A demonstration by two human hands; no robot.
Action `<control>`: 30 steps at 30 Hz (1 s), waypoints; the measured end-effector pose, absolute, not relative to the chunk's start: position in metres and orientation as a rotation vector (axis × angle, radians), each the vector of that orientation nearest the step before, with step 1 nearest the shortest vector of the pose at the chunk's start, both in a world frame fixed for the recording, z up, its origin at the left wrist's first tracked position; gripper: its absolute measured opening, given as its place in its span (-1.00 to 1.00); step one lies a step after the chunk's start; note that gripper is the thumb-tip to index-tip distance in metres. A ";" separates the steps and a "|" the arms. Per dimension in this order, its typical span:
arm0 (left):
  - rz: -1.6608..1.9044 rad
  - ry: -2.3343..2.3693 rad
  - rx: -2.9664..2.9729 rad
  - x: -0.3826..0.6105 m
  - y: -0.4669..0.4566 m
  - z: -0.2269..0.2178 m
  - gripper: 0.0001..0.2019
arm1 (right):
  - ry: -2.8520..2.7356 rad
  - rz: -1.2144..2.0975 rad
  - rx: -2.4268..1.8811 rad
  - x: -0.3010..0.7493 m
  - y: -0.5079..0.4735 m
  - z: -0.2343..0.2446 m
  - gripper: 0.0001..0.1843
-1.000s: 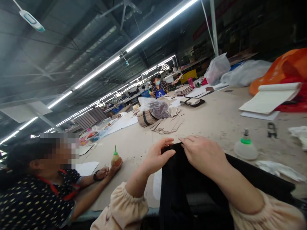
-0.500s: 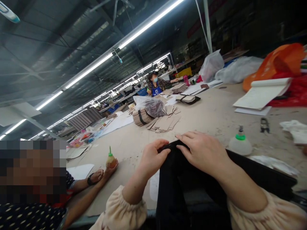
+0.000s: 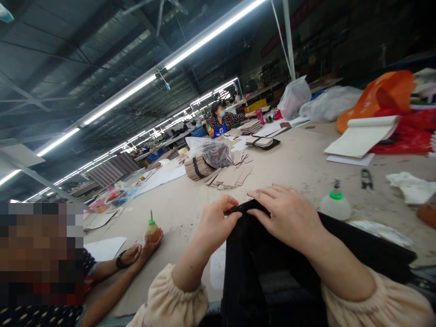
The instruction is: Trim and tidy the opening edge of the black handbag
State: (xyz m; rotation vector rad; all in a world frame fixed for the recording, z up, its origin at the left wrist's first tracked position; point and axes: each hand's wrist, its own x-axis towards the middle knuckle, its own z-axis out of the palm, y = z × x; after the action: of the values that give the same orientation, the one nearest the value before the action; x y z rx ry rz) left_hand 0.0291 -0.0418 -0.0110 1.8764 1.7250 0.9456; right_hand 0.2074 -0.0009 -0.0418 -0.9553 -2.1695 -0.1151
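A large black piece, perhaps fabric or leather [image 3: 238, 272], stands up at the table's near edge and stretches off to the right. My left hand [image 3: 218, 222] pinches its top corner between thumb and fingers. Close beside it, my right hand [image 3: 286, 211] grips the same upper edge, thumb on the near side and fingers over the far side. Only a small gap separates the two hands. Just beyond my right forearm is a squat white bottle [image 3: 335, 205] with a green collar. The lower part of the black piece runs out of view.
At left, a co-worker's hand [image 3: 155, 240] holds a green-tipped bottle [image 3: 152, 230]. Cardboard pieces [image 3: 231, 176] and a strapped bundle [image 3: 197, 169] lie mid-table [image 3: 289, 172]. To the right are a notepad [image 3: 361, 134], small snips [image 3: 367, 179], white cloth [image 3: 410, 187] and an orange bag [image 3: 378, 100].
The view has shifted slightly, so the table items sit a little further left. Both hands keep their hold on the black piece, with hardly any movement.
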 end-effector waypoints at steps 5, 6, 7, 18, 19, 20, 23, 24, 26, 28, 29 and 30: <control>0.984 1.736 1.908 0.031 -0.043 -0.012 -0.82 | -2.156 -0.127 -0.974 0.204 -0.005 -0.040 -0.67; 0.978 1.745 1.916 0.030 -0.043 -0.013 -0.83 | -2.148 -0.132 -0.985 0.203 -0.005 -0.039 -0.67; 0.969 1.753 1.923 0.030 -0.042 -0.013 -0.84 | -2.140 -0.140 -0.994 0.202 -0.006 -0.039 -0.67; 0.902 1.734 1.993 0.027 -0.041 -0.016 -0.87 | -2.106 -0.198 -1.067 0.199 -0.008 -0.040 -0.74; 0.897 1.732 1.994 0.027 -0.041 -0.016 -0.87 | -2.108 -0.198 -1.067 0.199 -0.007 -0.041 -0.75; 0.890 1.730 1.998 0.027 -0.041 -0.016 -0.86 | -2.112 -0.197 -1.068 0.199 -0.007 -0.040 -0.76; 0.862 1.719 2.021 0.026 -0.040 -0.015 -0.86 | -2.123 -0.182 -1.069 0.201 -0.007 -0.040 -0.80; 0.850 1.713 2.028 0.026 -0.040 -0.015 -0.86 | -2.128 -0.174 -1.068 0.201 -0.007 -0.039 -0.81; 0.831 1.706 2.037 0.026 -0.040 -0.015 -0.85 | -2.136 -0.158 -1.065 0.202 -0.006 -0.038 -0.82; 0.821 1.707 2.043 0.027 -0.040 -0.014 -0.85 | -2.137 -0.145 -1.061 0.203 -0.006 -0.037 -0.83; 0.822 1.708 2.045 0.027 -0.040 -0.014 -0.84 | -2.133 -0.141 -1.062 0.203 -0.006 -0.037 -0.83; 0.826 1.707 2.045 0.027 -0.040 -0.014 -0.84 | -2.128 -0.138 -1.062 0.203 -0.006 -0.037 -0.83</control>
State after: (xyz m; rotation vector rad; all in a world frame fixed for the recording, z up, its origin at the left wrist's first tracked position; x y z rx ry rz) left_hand 0.0271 -0.0398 -0.0142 2.0451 1.7073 0.8259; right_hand 0.2032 -0.0056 -0.0371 -1.0620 -2.1279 -0.1382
